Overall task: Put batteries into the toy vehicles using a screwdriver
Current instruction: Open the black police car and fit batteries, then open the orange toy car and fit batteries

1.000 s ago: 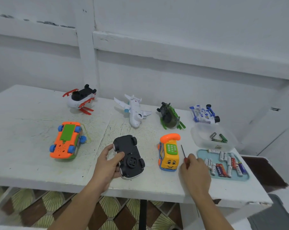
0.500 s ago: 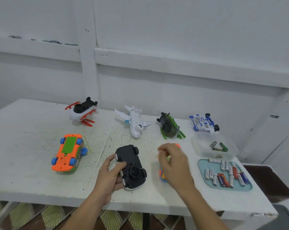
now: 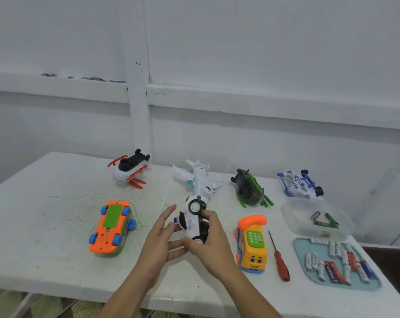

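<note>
Gripping entry, head view, the only one supplied.

- White-and-black toy car (image 3: pixel 194 222): appears raised off the surface (image 3: pixel 45 203), turned with one flank and two wheels toward the camera. Its long axis runs away from the person.
- Right hand (image 3: pixel 211 242): curled round the car, fingers over the top, thumb by the near wheel.
- Left hand (image 3: pixel 160 242): fingers straight and spread beside the car's left flank, holding nothing. Contact cannot be told.
- Screwdriver (image 3: pixel 280 262): lies free on the surface to the right of both hands, just past the yellow telephone bus (image 3: pixel 253 246). Its red handle points toward the person and its tip points away. The right hand is the nearer, but it is occupied. The left would have to reach across the car and the bus.
- Batteries (image 3: pixel 331 270): on the teal tray (image 3: pixel 298 251), further right, close to the surface's right edge.
- Clear tub (image 3: pixel 293 214): behind the tray, holding a few green cells.
- Orange car (image 3: pixel 111 227): underside up, well apart to the left.
- White toy plane (image 3: pixel 199 180): just behind the held car, so there is little room that way.
- Open room: bare surface lies below the hands toward the near edge. Judged the likeliest spot to lay the car down.
</note>
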Motion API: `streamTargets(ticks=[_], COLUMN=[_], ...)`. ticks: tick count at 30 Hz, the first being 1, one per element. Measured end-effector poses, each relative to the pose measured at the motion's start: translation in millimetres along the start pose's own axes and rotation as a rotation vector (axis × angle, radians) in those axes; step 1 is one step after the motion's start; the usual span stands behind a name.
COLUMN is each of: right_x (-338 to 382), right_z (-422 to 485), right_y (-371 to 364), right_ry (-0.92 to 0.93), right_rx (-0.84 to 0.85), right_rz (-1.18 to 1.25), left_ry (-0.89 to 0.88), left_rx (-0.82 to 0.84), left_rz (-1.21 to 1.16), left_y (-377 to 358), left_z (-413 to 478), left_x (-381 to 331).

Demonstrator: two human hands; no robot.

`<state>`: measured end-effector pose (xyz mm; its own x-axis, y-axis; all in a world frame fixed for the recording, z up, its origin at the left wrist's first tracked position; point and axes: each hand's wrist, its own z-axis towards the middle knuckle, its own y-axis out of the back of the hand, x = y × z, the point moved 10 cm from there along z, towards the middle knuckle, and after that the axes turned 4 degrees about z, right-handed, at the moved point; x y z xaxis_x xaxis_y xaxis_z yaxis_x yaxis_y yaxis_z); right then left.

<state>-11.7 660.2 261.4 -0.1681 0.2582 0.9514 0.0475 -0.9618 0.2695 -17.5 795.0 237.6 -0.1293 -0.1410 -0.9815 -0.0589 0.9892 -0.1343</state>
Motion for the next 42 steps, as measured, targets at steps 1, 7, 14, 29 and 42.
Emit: streamTargets(ticks=[1, 7, 14, 29, 42], right_x=[-2, -37, -55, -71, -50], right_z=[3, 14, 11, 20, 26], right_y=[3, 6, -7, 8, 23], right_ry=[-0.035, -0.336, -0.439, -0.390, -0.302], right_rx=[-0.007, -0.067, 0.045, -0.015, -0.046], right_rz=[0.066, 0.668, 0.699, -0.046, -0.303], left_ry=[-0.021, -0.091, -0.011, -0.006, 0.013], left_rx=[-0.003, -0.109, -0.020, -0.072, -0.091], left_rz=[0.013, 0.177, 0.206, 0.462, 0.537], left_y=[0, 12, 5, 15, 20], left_z=[0, 14, 26, 47, 46], left_x=[-4, -10, 6, 29, 29])
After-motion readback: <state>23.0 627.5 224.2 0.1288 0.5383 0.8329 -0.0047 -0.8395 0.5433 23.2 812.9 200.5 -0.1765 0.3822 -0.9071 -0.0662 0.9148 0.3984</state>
